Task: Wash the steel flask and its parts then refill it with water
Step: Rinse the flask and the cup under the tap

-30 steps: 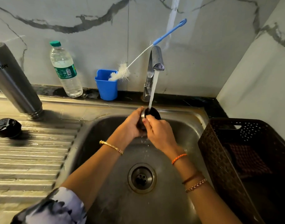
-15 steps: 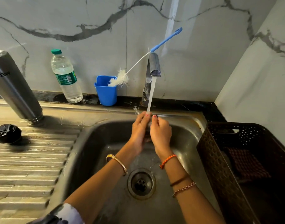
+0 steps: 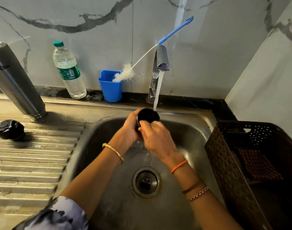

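A small cup-shaped flask cap (image 3: pixel 148 114), dark inside with a steel rim, is held over the sink under the running tap (image 3: pixel 161 63). My left hand (image 3: pixel 129 127) grips the cap from the left side. My right hand (image 3: pixel 156 138) holds its near edge, fingers reaching into the opening. Water streams past the cap's right rim. The steel flask (image 3: pixel 15 80) stands upside down on the drainboard at far left. Its black stopper (image 3: pixel 10 129) lies on the ribbed drainboard in front of it.
A steel sink (image 3: pixel 188 135) with a drain (image 3: pixel 146 182) lies below my hands. A plastic water bottle (image 3: pixel 68 70), a blue holder (image 3: pixel 110 87) and a bottle brush (image 3: pixel 125 73) stand at the back wall. A dark brown basket (image 3: pixel 228 163) holding a checked cloth sits at right.
Half a second ago my hands were pressed together under the stream with the cap hidden; now the cap's dark opening faces up and my right fingers are at its rim.
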